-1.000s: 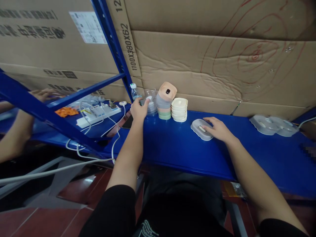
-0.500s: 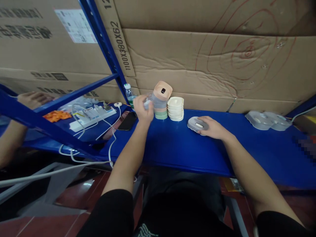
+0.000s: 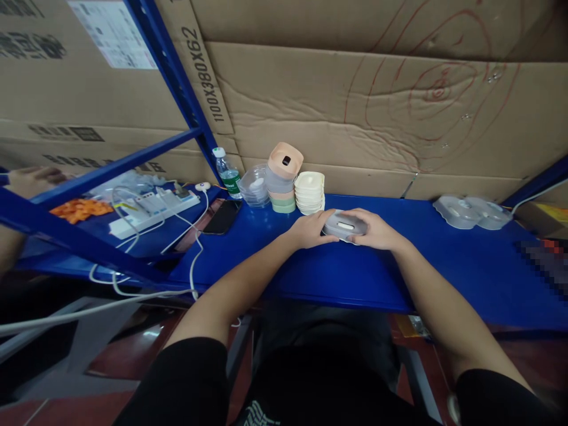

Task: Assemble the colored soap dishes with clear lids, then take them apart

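Observation:
Between both hands is a rounded grey lid [image 3: 336, 220] with a white oval piece in its top, just above or on the blue table; its underside is hidden. My left hand [image 3: 310, 229] grips its left edge, thumb in front. My right hand [image 3: 378, 229] is closed on the right edge. Behind my left hand stands a pile of cream lids [image 3: 309, 189]. To its left, a taller stack has a tilted peach lid [image 3: 285, 161] on grey, peach and green pieces. Nested clear plastic bowls [image 3: 254, 188] sit left of that stack.
A water bottle [image 3: 228, 174] and a phone [image 3: 222, 217] lie towards the left, near a blue rack post. Beyond are a white power strip [image 3: 153, 214] with cables and an orange heap [image 3: 82, 210]. Clear containers [image 3: 473, 212] rest at the right. Another person's hand [image 3: 35, 180] shows far left.
My left hand has left the clear bowls and come right to take the lid's left side. My right hand still holds the lid. The view has shifted slightly.

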`<action>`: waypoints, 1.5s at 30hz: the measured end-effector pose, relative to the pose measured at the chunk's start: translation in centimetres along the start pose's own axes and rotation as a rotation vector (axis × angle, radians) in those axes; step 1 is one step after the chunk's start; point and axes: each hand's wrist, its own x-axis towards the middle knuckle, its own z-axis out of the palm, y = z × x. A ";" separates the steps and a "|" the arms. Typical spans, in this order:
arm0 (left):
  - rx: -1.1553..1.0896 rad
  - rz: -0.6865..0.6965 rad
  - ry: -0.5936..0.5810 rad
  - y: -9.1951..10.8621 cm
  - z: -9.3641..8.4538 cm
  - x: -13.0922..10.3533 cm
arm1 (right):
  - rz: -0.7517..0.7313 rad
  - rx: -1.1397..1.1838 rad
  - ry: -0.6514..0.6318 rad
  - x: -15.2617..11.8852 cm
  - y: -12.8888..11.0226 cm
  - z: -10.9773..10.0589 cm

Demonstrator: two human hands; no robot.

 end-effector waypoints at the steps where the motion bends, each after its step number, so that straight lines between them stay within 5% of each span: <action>1: 0.005 -0.016 -0.017 0.0 -0.1 0.0 | 0.005 0.010 0.009 0.0 0.0 0.0; 10: 0.041 -0.028 0.037 0.6 -1.8 0.0 | 0.097 0.194 0.178 0.0 0.2 0.1; 18: -0.095 -0.203 0.201 0.7 -3.3 -0.3 | 0.078 0.295 0.434 0.2 0.0 0.2; 22: -0.094 -0.019 0.232 0.4 -2.8 -0.4 | 0.220 0.252 0.601 0.6 -0.5 0.6; 27: 0.075 0.366 0.376 0.4 -2.3 0.0 | 0.405 0.545 0.745 1.1 0.2 0.4; 34: 0.241 0.252 0.360 0.5 -4.5 0.2 | 0.346 0.626 0.537 1.0 1.3 0.0; 38: 0.240 0.018 0.632 -1.9 -7.5 0.2 | 0.240 0.420 0.435 0.5 0.8 -0.5; 41: 0.225 -0.172 0.863 -4.5 -9.8 0.4 | 0.184 0.104 0.182 -0.2 0.4 -0.9; 45: 0.228 -0.271 0.894 -7.1 -11.4 0.9 | 0.244 -0.167 -0.227 -1.0 0.7 -0.9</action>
